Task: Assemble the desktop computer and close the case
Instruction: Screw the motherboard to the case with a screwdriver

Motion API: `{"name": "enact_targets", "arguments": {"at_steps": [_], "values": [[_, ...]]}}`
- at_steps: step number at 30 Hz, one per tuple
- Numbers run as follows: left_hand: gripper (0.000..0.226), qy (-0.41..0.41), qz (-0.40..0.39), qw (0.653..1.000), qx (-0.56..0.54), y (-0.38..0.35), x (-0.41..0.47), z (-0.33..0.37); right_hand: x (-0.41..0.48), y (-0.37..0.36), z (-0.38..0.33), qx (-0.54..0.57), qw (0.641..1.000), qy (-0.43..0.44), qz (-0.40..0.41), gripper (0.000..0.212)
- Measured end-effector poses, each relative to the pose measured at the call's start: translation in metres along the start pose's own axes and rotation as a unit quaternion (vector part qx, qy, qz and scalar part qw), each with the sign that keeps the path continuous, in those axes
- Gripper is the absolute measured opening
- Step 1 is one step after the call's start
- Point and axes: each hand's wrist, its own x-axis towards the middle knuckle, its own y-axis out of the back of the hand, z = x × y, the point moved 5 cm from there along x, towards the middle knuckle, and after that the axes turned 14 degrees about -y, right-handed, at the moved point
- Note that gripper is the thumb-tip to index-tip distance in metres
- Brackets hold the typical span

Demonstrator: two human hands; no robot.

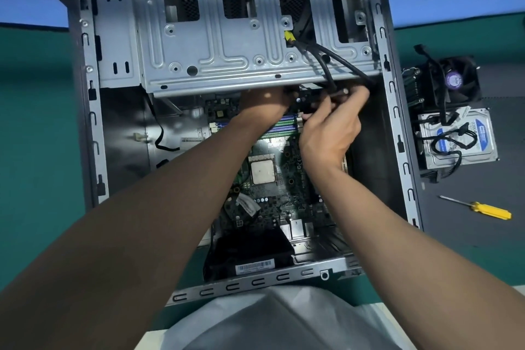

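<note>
An open desktop case (88, 111) lies on its side with the motherboard (272, 202) bedded in it and the bare CPU (262, 169) showing. A metal drive cage (216, 45) spans the top. Black cables (332, 62) with a yellow tip run from the cage down to the board's upper edge. My right hand (331, 128) pinches a black cable connector just under the cage. My left hand (264, 102) reaches beneath the cage edge beside it; its fingers are hidden.
To the right of the case, on a dark mat, sit a cooler fan (451, 79), a hard drive (460, 136) with black cables over it, and a yellow-handled screwdriver (483, 209). A black block with a barcode label (250, 258) fills the case's near end.
</note>
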Motion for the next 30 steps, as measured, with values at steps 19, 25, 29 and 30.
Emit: {"name": "enact_targets", "arguments": {"at_steps": [19, 25, 29, 30], "values": [[0.030, 0.018, -0.044, 0.997, -0.054, -0.004, -0.010, -0.006, 0.008, -0.046, -0.006, 0.414, 0.722, -0.489, -0.261, 0.022], [0.037, 0.004, 0.024, 0.998, -0.057, 0.000, -0.004, -0.001, 0.042, -0.026, -0.010, 0.011, 0.987, -0.135, -0.087, 0.024], [0.020, -0.022, 0.050, 0.998, -0.039, 0.004, -0.007, 0.004, 0.045, -0.019, -0.016, -0.086, 0.995, -0.007, -0.049, 0.030], [0.021, -0.028, 0.047, 0.998, -0.031, 0.004, -0.006, 0.005, 0.044, -0.018, -0.017, -0.104, 0.993, 0.012, -0.046, 0.028]]}}
